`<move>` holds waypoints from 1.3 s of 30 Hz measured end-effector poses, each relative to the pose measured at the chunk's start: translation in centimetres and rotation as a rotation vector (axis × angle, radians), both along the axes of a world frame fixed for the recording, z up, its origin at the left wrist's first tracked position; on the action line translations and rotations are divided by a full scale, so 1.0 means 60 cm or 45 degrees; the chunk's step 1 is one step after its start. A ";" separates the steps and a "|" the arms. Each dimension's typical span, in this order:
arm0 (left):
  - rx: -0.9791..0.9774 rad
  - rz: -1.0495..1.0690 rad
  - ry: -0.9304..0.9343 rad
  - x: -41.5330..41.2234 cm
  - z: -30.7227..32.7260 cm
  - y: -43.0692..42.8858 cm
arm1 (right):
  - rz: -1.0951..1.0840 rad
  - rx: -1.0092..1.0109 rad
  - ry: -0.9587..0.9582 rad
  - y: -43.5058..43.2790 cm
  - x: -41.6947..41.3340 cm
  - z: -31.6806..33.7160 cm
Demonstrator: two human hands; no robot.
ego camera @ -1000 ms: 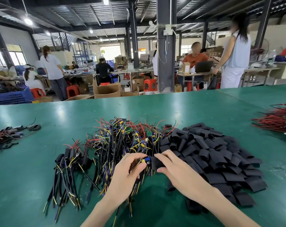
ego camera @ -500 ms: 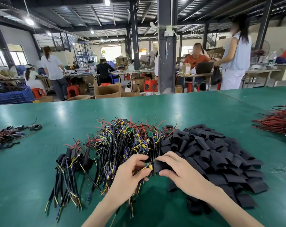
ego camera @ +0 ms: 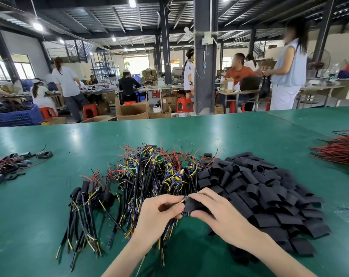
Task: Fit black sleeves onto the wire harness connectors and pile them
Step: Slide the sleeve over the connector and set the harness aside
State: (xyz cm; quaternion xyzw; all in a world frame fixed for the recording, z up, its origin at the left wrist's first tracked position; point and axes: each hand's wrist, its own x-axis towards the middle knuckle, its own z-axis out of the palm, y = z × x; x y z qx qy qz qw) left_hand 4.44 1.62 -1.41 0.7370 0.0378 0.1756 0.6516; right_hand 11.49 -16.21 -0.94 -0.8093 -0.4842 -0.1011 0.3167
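Sleeving is the step in hand, judged from the head view, the only one I have. My left hand [ego camera: 159, 215] pinches the end of one wire harness [ego camera: 179, 203] between thumb and curled fingers, with yellow and blue leads trailing down under the palm. My right hand [ego camera: 221, 216] grips a black sleeve [ego camera: 195, 206], thumb beneath and fingers curled over the top. The sleeve's mouth touches my left fingertips, and the connector is hidden — inside the sleeve or behind my fingers, I cannot tell which. Both hands hover low over the green table [ego camera: 189, 132], with the tangled heap of bare harnesses [ego camera: 159, 172] just beyond them and the heap of loose sleeves [ego camera: 265, 196] spreading to the right. To the left, apart from the tangle, lies a finished pile [ego camera: 85, 194] of harnesses already wearing sleeves — few against what waits, so I judge the job is early. The next move calls for drawing the sleeve fully over the connector, leads held taut and none folded back at the mouth, then laying the piece on the finished pile.
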 end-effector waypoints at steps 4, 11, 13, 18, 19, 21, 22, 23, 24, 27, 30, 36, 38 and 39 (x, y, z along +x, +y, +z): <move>-0.002 0.022 0.026 -0.001 0.000 0.002 | -0.056 -0.034 -0.124 0.000 -0.002 -0.002; 0.057 0.017 0.036 -0.003 0.008 0.006 | -0.043 -0.097 -0.149 0.005 -0.008 0.001; 0.143 0.074 -0.042 -0.006 0.027 0.020 | -0.060 -0.051 -0.148 0.005 -0.009 0.001; 0.089 0.746 -0.380 -0.023 0.083 0.126 | -0.251 0.041 -0.252 0.000 -0.002 0.004; 0.153 0.946 -0.363 -0.028 0.085 0.154 | -0.278 0.033 -0.259 -0.001 -0.001 0.005; 0.375 1.250 -0.146 -0.039 0.071 0.201 | -0.312 0.001 -0.278 -0.001 0.004 0.001; 0.507 1.322 0.042 -0.043 0.059 0.215 | -0.322 -0.023 -0.286 0.000 0.007 -0.002; 0.628 1.327 0.246 -0.044 0.046 0.223 | -0.328 -0.051 -0.289 0.001 0.009 -0.006; 0.723 1.284 0.425 -0.044 0.036 0.225 | -0.333 -0.077 -0.288 0.001 0.011 -0.011; 0.870 1.170 0.738 -0.037 0.027 0.214 | -0.348 -0.126 -0.292 0.000 0.018 -0.020; 1.011 1.282 0.590 -0.019 0.041 0.192 | -0.402 -0.143 -0.291 -0.004 0.026 -0.022; 0.932 0.847 0.097 0.116 0.131 0.160 | -0.523 -0.212 -0.300 -0.008 0.036 -0.024; 1.126 0.843 0.378 0.169 0.139 0.162 | -0.584 -0.237 -0.306 -0.010 0.037 -0.023; 1.220 0.824 0.567 0.187 0.138 0.163 | -0.626 -0.223 -0.321 -0.012 0.038 -0.023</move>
